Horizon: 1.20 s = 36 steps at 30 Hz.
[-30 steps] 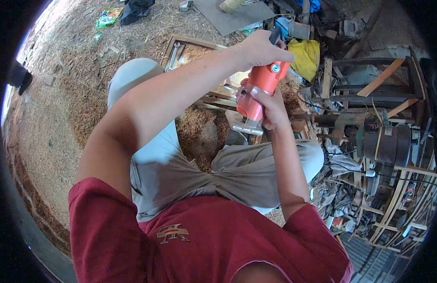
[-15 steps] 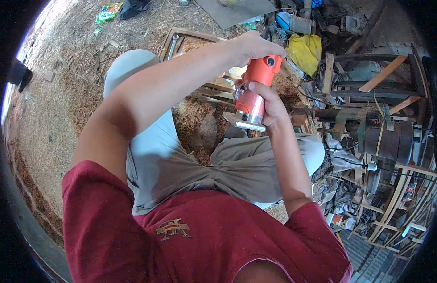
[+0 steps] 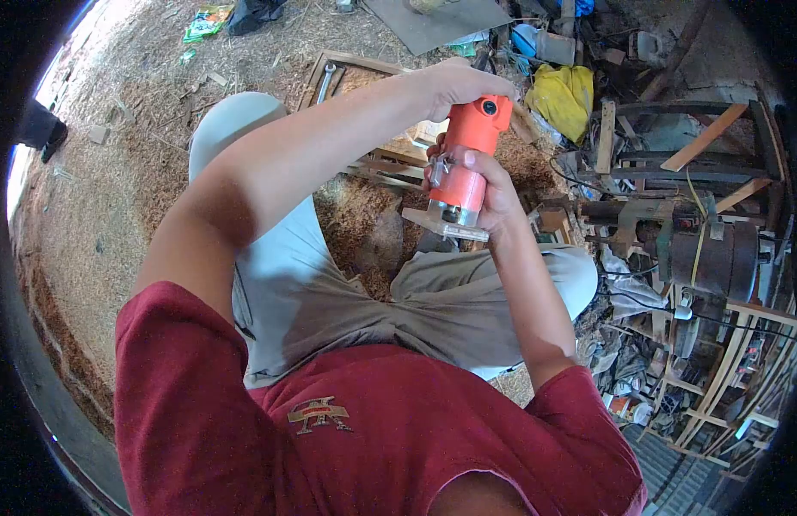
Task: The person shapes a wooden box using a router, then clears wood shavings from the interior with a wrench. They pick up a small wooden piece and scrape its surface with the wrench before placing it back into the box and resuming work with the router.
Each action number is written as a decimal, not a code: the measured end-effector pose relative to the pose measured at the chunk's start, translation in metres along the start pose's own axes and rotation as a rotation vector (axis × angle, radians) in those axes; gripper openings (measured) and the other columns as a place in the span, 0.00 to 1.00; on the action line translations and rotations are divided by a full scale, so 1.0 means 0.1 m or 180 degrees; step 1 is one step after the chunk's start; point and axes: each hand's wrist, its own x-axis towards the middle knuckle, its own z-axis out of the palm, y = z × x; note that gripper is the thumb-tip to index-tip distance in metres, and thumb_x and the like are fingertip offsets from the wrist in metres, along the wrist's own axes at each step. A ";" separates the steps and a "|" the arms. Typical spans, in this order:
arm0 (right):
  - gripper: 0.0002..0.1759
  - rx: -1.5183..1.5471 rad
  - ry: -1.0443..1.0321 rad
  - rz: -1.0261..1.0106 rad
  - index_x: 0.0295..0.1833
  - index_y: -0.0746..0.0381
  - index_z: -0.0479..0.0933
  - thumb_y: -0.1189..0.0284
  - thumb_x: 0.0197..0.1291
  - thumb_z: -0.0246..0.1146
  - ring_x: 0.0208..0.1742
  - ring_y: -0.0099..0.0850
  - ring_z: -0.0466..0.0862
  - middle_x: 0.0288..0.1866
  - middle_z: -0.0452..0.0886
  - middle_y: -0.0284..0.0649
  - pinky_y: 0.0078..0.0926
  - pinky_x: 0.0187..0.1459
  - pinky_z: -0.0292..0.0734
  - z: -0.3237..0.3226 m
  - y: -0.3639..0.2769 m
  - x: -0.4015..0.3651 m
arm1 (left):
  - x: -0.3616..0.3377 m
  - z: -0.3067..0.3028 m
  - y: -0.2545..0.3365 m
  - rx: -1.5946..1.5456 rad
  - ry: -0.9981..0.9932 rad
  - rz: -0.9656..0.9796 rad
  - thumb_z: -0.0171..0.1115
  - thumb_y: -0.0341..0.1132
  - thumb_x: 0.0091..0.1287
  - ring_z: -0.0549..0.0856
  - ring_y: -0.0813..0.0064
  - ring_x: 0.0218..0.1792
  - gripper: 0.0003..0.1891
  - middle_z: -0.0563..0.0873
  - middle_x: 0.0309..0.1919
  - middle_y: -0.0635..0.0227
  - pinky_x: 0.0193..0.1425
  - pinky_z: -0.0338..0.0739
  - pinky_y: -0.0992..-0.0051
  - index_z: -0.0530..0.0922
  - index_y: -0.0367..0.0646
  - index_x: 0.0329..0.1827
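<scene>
An orange trim router (image 3: pixel 464 133) with a clear base plate (image 3: pixel 444 225) is held up in front of me, over the gap between my knees. Its base points down toward my lap, slightly tilted. My left hand (image 3: pixel 459 89) is closed over the router's top end, its fingers partly hidden behind the body. Around the lower body, just above the base, wraps my right hand (image 3: pixel 493 185), thumb across the front. Under the router, wood shavings (image 3: pixel 351 206) cover the ground between my legs.
A wooden frame (image 3: pixel 364 62) with a wrench (image 3: pixel 326 82) lies ahead of me. To the right are a yellow bag (image 3: pixel 560 99), a rusty machine drum (image 3: pixel 712 258), loose cables and stacked wood strips (image 3: pixel 725 378). Another person's foot (image 3: pixel 50 138) shows at far left.
The view has shifted slightly, with the surroundings sliding a little to the right. Both hands keep their hold on the router, which has barely moved.
</scene>
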 end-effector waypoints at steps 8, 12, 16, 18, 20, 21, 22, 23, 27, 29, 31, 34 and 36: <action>0.32 0.0002 0.0075 0.0038 0.65 0.65 0.72 0.64 0.58 0.75 0.48 0.42 0.88 0.54 0.83 0.48 0.47 0.52 0.88 0.02 -0.02 0.00 | 0.03 0.00 -0.02 0.0326 0.0373 0.0143 0.83 0.40 0.54 0.90 0.68 0.35 0.21 0.89 0.37 0.57 0.42 0.89 0.64 0.86 0.32 0.41; 0.31 -0.0166 0.0096 -0.0161 0.64 0.64 0.72 0.65 0.59 0.74 0.48 0.42 0.88 0.53 0.83 0.47 0.47 0.52 0.88 0.07 -0.01 0.02 | 0.05 0.02 0.02 0.0599 0.0429 0.0360 0.84 0.42 0.52 0.90 0.68 0.32 0.23 0.90 0.35 0.56 0.39 0.88 0.66 0.86 0.30 0.38; 0.29 -0.0410 0.0315 -0.0225 0.63 0.63 0.72 0.65 0.60 0.74 0.48 0.41 0.89 0.53 0.84 0.46 0.46 0.51 0.88 0.12 -0.02 0.00 | -0.05 0.07 0.10 0.1033 0.0555 0.0488 0.84 0.46 0.50 0.89 0.68 0.32 0.26 0.89 0.34 0.55 0.38 0.87 0.67 0.86 0.28 0.37; 0.29 -0.0570 0.0438 -0.0260 0.63 0.63 0.73 0.65 0.60 0.73 0.48 0.41 0.89 0.52 0.84 0.46 0.45 0.51 0.88 0.10 0.00 0.01 | -0.05 0.07 0.11 0.1234 0.0613 0.0443 0.84 0.48 0.49 0.89 0.69 0.31 0.28 0.89 0.33 0.55 0.37 0.86 0.68 0.86 0.28 0.36; 0.28 -0.0652 0.0472 -0.0293 0.63 0.63 0.73 0.66 0.60 0.73 0.47 0.40 0.89 0.51 0.85 0.45 0.44 0.50 0.88 0.07 0.03 0.04 | 0.06 0.04 0.04 0.1222 0.0610 0.0376 0.84 0.49 0.48 0.89 0.69 0.31 0.29 0.89 0.33 0.55 0.37 0.86 0.68 0.86 0.27 0.36; 0.28 -0.0732 0.0544 -0.0321 0.62 0.63 0.73 0.66 0.60 0.73 0.47 0.40 0.89 0.50 0.85 0.45 0.43 0.50 0.88 0.08 0.03 0.04 | 0.01 0.06 0.07 0.1299 0.0626 0.0396 0.83 0.49 0.48 0.89 0.69 0.31 0.28 0.89 0.33 0.55 0.37 0.86 0.68 0.86 0.28 0.35; 0.28 -0.0808 0.0611 -0.0348 0.62 0.63 0.73 0.67 0.60 0.73 0.46 0.40 0.89 0.50 0.86 0.45 0.43 0.49 0.88 0.09 0.04 0.03 | -0.05 0.09 0.10 0.1381 0.0644 0.0415 0.83 0.48 0.48 0.88 0.70 0.31 0.27 0.89 0.32 0.55 0.36 0.86 0.68 0.86 0.28 0.34; 0.28 -0.0879 0.0674 -0.0377 0.62 0.64 0.72 0.67 0.60 0.72 0.46 0.39 0.90 0.49 0.86 0.45 0.42 0.49 0.89 0.11 0.04 0.03 | -0.10 0.10 0.14 0.1467 0.0665 0.0432 0.83 0.48 0.48 0.88 0.70 0.31 0.27 0.89 0.32 0.56 0.36 0.85 0.69 0.86 0.28 0.34; 0.27 -0.0969 0.0830 -0.0312 0.61 0.65 0.73 0.68 0.60 0.72 0.44 0.38 0.90 0.48 0.86 0.45 0.40 0.48 0.89 0.16 0.04 0.03 | -0.05 0.08 0.07 0.1200 0.0589 0.0456 0.83 0.46 0.47 0.88 0.71 0.31 0.24 0.89 0.31 0.57 0.36 0.85 0.69 0.87 0.30 0.32; 0.26 -0.0984 0.0773 -0.0233 0.60 0.66 0.73 0.68 0.60 0.73 0.43 0.37 0.90 0.47 0.86 0.45 0.39 0.47 0.89 0.14 0.03 0.03 | -0.05 0.08 0.05 0.1146 0.0647 0.0461 0.83 0.45 0.47 0.88 0.71 0.30 0.23 0.89 0.30 0.58 0.36 0.85 0.69 0.87 0.30 0.32; 0.24 -0.1020 0.0893 -0.0338 0.58 0.66 0.74 0.68 0.60 0.72 0.43 0.36 0.90 0.46 0.86 0.45 0.39 0.47 0.89 0.18 0.05 0.03 | 0.05 0.06 -0.01 0.1182 0.0638 0.0457 0.83 0.45 0.47 0.88 0.71 0.30 0.23 0.89 0.30 0.59 0.35 0.85 0.69 0.87 0.30 0.32; 0.23 -0.1102 0.1001 -0.0403 0.57 0.66 0.75 0.68 0.60 0.72 0.42 0.36 0.89 0.45 0.86 0.44 0.39 0.47 0.89 0.17 0.08 0.05 | 0.15 0.04 -0.06 0.1221 0.0657 0.0460 0.83 0.44 0.47 0.88 0.71 0.30 0.23 0.89 0.30 0.59 0.36 0.85 0.69 0.87 0.31 0.32; 0.24 -0.1139 0.1020 -0.0389 0.58 0.66 0.75 0.68 0.60 0.72 0.42 0.36 0.89 0.46 0.86 0.44 0.39 0.47 0.89 0.15 0.09 0.05 | 0.13 0.05 -0.06 0.1279 0.0680 0.0408 0.84 0.43 0.48 0.88 0.71 0.30 0.22 0.89 0.31 0.59 0.36 0.86 0.68 0.86 0.31 0.33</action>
